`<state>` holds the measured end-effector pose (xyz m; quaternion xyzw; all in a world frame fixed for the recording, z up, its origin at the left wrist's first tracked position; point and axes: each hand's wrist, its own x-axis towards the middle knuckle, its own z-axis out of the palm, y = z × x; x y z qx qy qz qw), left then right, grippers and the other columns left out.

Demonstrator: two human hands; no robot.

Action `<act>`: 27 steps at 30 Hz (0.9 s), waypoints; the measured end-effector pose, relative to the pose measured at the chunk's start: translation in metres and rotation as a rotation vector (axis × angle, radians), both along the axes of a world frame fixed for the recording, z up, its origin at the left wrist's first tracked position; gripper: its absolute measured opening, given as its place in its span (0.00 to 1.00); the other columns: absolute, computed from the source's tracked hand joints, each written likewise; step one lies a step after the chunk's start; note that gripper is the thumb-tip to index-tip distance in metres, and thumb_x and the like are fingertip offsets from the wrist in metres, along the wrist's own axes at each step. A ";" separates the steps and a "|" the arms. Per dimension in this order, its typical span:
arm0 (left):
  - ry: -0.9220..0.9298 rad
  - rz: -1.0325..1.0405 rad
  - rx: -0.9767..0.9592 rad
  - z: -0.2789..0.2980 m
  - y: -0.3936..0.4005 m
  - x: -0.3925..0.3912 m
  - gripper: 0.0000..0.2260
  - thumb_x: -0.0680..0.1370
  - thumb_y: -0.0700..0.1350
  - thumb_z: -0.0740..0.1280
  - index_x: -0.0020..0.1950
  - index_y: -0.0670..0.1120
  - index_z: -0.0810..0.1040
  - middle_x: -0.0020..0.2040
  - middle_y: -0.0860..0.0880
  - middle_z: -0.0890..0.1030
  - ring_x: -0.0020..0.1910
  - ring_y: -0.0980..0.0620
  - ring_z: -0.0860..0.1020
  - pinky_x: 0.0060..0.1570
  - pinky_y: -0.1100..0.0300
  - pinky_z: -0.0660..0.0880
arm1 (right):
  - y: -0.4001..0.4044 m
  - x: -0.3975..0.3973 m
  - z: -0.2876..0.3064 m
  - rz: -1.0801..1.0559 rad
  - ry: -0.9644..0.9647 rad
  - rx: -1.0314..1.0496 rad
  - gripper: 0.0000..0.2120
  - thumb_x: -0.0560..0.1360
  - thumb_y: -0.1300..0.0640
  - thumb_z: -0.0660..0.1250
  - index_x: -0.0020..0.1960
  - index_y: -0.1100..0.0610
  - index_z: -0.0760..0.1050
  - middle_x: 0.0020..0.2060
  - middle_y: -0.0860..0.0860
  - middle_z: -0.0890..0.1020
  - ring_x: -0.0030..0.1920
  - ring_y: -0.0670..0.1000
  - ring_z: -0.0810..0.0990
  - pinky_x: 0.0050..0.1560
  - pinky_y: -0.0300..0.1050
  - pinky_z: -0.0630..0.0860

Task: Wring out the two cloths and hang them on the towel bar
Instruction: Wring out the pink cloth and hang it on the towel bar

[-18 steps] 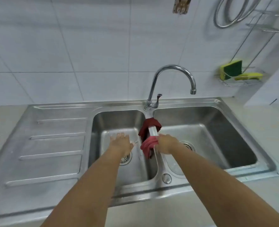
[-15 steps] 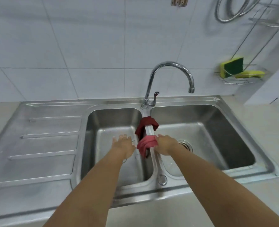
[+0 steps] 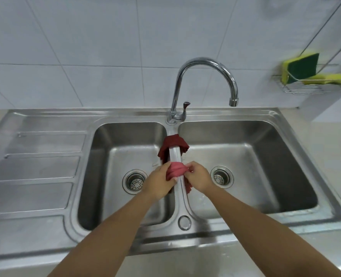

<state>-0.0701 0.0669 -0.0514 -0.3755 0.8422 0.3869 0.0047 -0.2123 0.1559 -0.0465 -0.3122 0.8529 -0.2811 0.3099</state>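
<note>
Two cloths are draped over the steel divider (image 3: 174, 151) between the two sink basins. The dark red cloth (image 3: 172, 142) hangs over the far part of the divider, untouched. The pink cloth (image 3: 176, 169) sits bunched on the divider nearer to me. My left hand (image 3: 159, 183) grips its left side and my right hand (image 3: 198, 177) pinches its right side. No towel bar is in view.
A curved chrome tap (image 3: 205, 76) rises behind the divider, its spout over the right basin (image 3: 265, 156). The left basin (image 3: 115, 156) adjoins a ribbed drainboard (image 3: 35, 166). A wire wall rack (image 3: 305, 88) at the right holds green-and-yellow sponges (image 3: 299, 67).
My left hand has moved right from over the left basin and taken hold of the pink cloth. My head has tilted down and closer to the sink.
</note>
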 end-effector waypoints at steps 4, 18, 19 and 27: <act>-0.028 -0.030 -0.168 0.006 -0.002 -0.006 0.27 0.77 0.55 0.66 0.74 0.51 0.64 0.67 0.48 0.72 0.65 0.47 0.71 0.64 0.49 0.71 | 0.003 0.000 0.005 -0.022 -0.073 -0.062 0.06 0.74 0.61 0.65 0.51 0.56 0.76 0.47 0.53 0.82 0.46 0.53 0.79 0.49 0.46 0.74; 0.149 0.127 -0.104 0.046 -0.004 0.002 0.07 0.74 0.43 0.67 0.51 0.49 0.80 0.46 0.49 0.79 0.44 0.49 0.79 0.47 0.52 0.77 | 0.011 0.020 0.034 0.059 -0.089 -0.213 0.23 0.67 0.49 0.73 0.61 0.41 0.73 0.53 0.48 0.81 0.49 0.48 0.80 0.55 0.51 0.78; 0.191 0.163 -0.069 0.051 -0.005 0.004 0.07 0.73 0.43 0.67 0.50 0.50 0.80 0.45 0.49 0.80 0.43 0.49 0.80 0.47 0.51 0.77 | 0.009 0.022 0.034 0.073 -0.045 -0.174 0.31 0.64 0.45 0.73 0.66 0.40 0.68 0.56 0.50 0.79 0.54 0.50 0.79 0.60 0.53 0.76; 0.459 0.381 0.117 0.091 -0.004 0.018 0.07 0.73 0.40 0.71 0.49 0.50 0.79 0.46 0.51 0.83 0.46 0.51 0.81 0.50 0.57 0.78 | -0.015 0.062 0.047 0.075 -0.042 -0.215 0.44 0.58 0.42 0.77 0.71 0.42 0.63 0.56 0.45 0.78 0.58 0.50 0.73 0.60 0.51 0.73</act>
